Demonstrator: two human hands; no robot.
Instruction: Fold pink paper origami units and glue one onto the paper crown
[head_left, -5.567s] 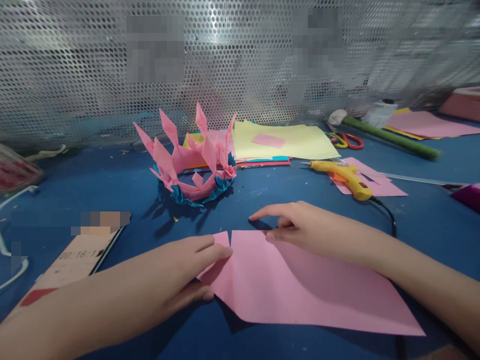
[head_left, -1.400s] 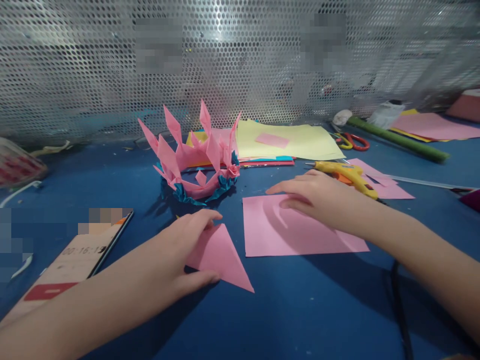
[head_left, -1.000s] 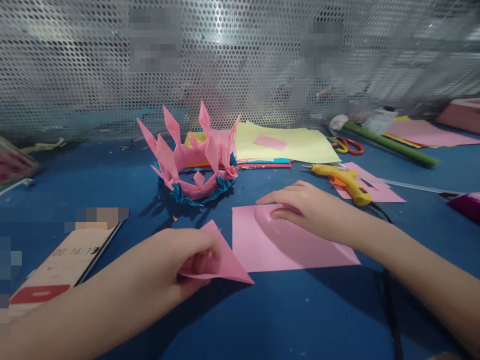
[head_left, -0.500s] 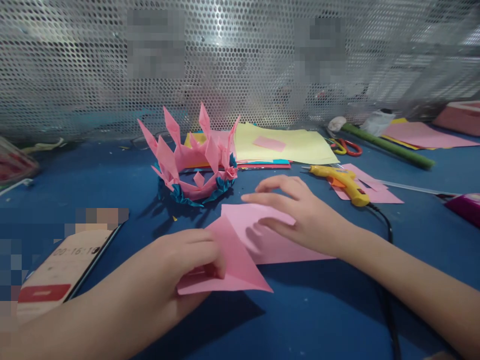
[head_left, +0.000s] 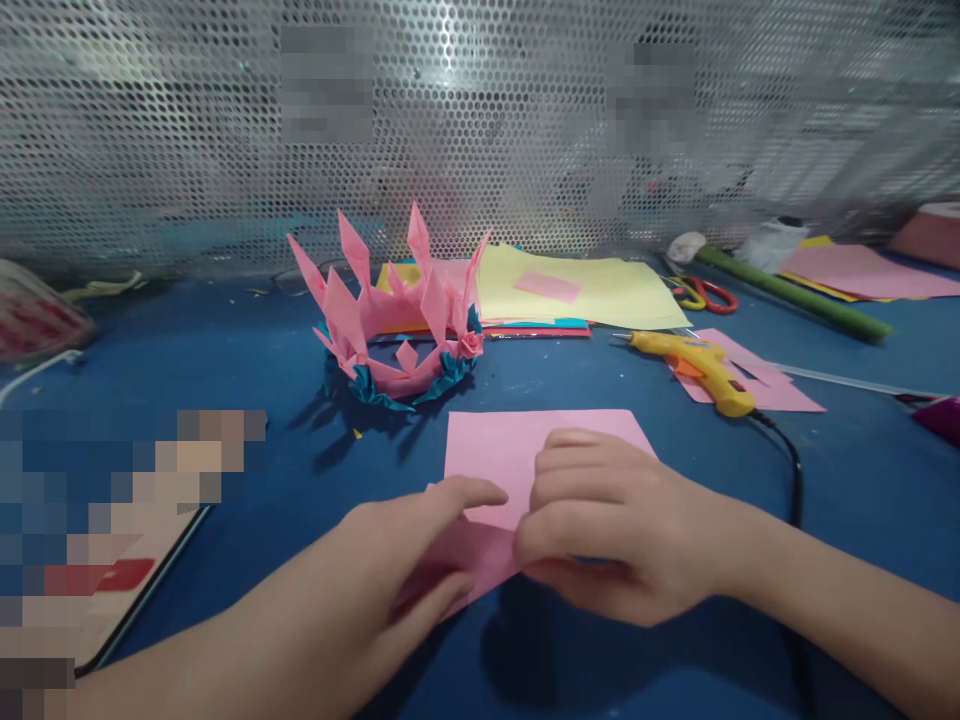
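A flat pink sheet (head_left: 487, 440) lies on the blue table between my hands. Over its near side is a second piece of pink paper (head_left: 487, 555), tilted and partly covered by my fingers. My left hand (head_left: 405, 560) has its fingers and thumb around the left part of this piece. From the right, my right hand (head_left: 607, 510) is closed, with curled fingers, and pinches the same piece at its right corner. A pink paper crown (head_left: 397, 375) with tall points and blue twisted paper round its base stands behind the left hand.
A yellow glue gun (head_left: 697, 365) rests on pink paper at the right, its black cord (head_left: 796, 470) running towards me. Yellow sheets (head_left: 622, 290), scissors (head_left: 716, 295) and a green stem (head_left: 795, 295) lie further back. A phone (head_left: 142, 590) is at left.
My right hand has come down towards me, from hovering open over the flat sheet to pinching the folded piece's corner. My left hand's fingers have loosened, and the view has shifted slightly left.
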